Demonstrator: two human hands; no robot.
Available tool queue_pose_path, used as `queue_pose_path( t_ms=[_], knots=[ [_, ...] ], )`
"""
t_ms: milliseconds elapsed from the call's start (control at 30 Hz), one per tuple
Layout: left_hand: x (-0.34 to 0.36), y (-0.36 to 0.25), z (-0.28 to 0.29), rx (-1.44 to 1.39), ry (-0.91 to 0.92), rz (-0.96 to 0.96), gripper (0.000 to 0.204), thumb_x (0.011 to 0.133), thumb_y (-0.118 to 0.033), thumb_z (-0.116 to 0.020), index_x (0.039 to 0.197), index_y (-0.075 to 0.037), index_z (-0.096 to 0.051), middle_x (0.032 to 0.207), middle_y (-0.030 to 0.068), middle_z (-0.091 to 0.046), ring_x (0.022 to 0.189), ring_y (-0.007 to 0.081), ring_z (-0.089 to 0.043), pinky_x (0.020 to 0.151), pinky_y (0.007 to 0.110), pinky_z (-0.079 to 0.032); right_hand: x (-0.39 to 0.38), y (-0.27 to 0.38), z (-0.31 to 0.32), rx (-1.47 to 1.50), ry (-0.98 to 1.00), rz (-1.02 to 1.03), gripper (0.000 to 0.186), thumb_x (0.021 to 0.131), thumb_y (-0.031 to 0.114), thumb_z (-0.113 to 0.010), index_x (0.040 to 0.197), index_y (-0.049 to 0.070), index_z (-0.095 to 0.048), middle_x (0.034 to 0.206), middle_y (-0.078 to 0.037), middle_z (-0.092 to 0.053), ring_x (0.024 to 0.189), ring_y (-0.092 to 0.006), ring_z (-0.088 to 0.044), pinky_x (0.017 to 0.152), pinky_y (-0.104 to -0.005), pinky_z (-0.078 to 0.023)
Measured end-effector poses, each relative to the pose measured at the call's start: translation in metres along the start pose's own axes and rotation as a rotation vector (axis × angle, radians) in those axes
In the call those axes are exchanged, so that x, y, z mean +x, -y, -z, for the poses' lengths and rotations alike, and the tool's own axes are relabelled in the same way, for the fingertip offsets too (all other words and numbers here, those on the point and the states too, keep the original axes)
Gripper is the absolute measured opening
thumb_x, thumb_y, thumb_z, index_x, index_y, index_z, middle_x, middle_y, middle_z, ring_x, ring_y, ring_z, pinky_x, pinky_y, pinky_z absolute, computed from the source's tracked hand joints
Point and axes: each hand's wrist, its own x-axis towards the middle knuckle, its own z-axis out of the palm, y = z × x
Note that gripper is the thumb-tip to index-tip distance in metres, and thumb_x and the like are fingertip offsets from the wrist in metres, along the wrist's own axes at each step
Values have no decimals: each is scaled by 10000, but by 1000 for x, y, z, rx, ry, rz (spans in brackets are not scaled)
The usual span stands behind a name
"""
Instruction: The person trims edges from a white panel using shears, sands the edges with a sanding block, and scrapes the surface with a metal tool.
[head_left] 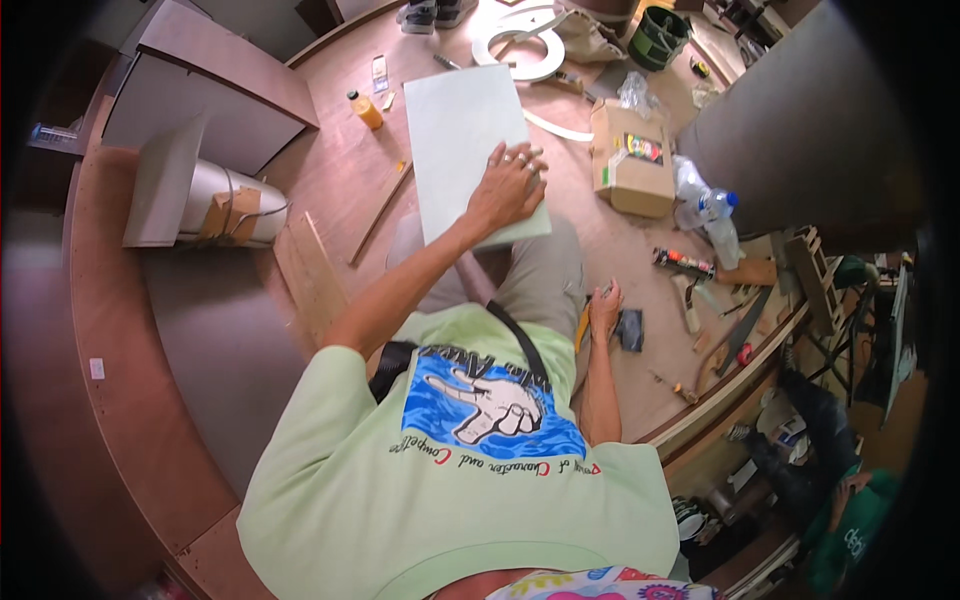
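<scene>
A pale, flat rectangular panel point(460, 130) lies over my lap and the floor in front of me. My left hand point(508, 185) rests on the panel's right part, palm down, its fingers spread, with small light spots on them. Low beside my right thigh is my right hand point(605, 308), its fingers slightly bent and apart, with no held thing that I can make out. Close to it are a yellow-handled tool point(582, 325), partly hidden by my leg, and a dark rectangular block point(630, 330).
An orange bottle point(366, 110) and a wooden strip point(381, 214) lie left of the panel. Beyond it is a white roll of edging point(490, 48). A cardboard box point(633, 160), plastic bottle point(712, 207), sealant tube point(683, 263) and hammer point(688, 305) are at right. Another person point(850, 520) is at lower right.
</scene>
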Motion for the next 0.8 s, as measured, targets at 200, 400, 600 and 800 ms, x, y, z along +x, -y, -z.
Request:
queue_pose_path(
  t_ms=[200,400,600,800],
  knots=[
    [10,4,11,-343,-25,79,277,900,-156,-658,1169,-95,-626,1343,142,-593,1267,339,-549,1187,508,-321,104,145,11,235,87,114,518,924,192,-639,1401,29,-522,1303,-232,-595,1142,-354,-617,973,-414,-494],
    [18,25,29,-408,40,120,289,863,-64,-679,1151,-72,-651,1353,152,-598,1251,373,-555,1112,479,-406,190,222,-54,244,347,251,532,904,209,-663,1379,14,-527,1251,-226,-627,1036,-368,-667,935,-439,-519],
    [36,74,42,-408,8,269,342,808,25,-675,1137,-71,-671,1335,156,-620,1199,366,-586,1019,444,-466,363,240,-157,-79,290,429,560,844,228,-693,1345,50,-517,1304,-257,-552,1185,-427,-561,980,-501,-480],
    [42,78,43,-407,25,303,346,766,22,-705,1095,-83,-680,1293,137,-646,1129,342,-629,939,432,-493,489,283,-229,-335,205,467,698,790,219,-759,1420,126,-473,1397,-174,-507,1253,-383,-536,1026,-544,-448]
  ],
)
